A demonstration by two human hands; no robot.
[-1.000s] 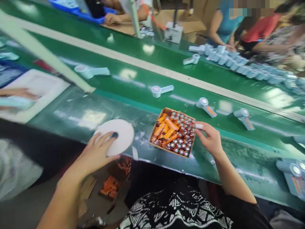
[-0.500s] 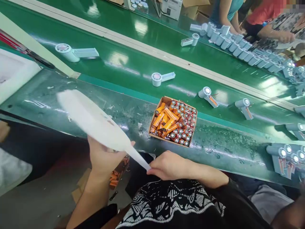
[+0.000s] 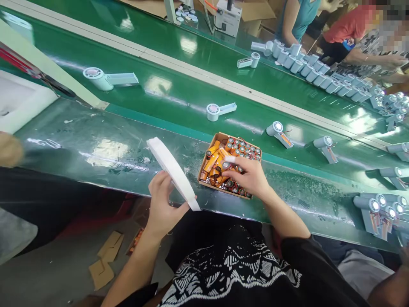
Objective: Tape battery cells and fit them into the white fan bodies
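Holding a white disc (image 3: 172,170) tilted on edge, the left hand (image 3: 162,204) pinches its lower end between thumb and fingers, just past the near lip of the green bench (image 3: 96,140). The right hand (image 3: 251,177) lies over the cardboard box (image 3: 213,188) of batteries (image 3: 213,161), fingers curled down among them. One fingertip is wrapped in white, and whether the fingers have closed on a battery I cannot tell.

The weak point looks to be the disc. It is gripped only at one end and hangs partly off the bench, so a loose pinch could let it swing or drop to the floor. The box is crowded too, with some batteries lying loose and others standing packed, and a careless pull could drag a neighbour out or nudge the box, which sits close to the bench edge.

Behind the box runs the conveyor belt (image 3: 179,91), carrying small fans – one (image 3: 220,110) just beyond the box, another (image 3: 105,79) far to the left, two more (image 3: 278,130) (image 3: 324,145) to the right. A cluster of fans (image 3: 380,209) sits at the right end of the bench, and a long row (image 3: 313,68) lines the far side, where other people (image 3: 297,17) work. A white tray (image 3: 19,102) and someone's hand (image 3: 9,149) show at the left edge. Nothing lies between the hands and the box.
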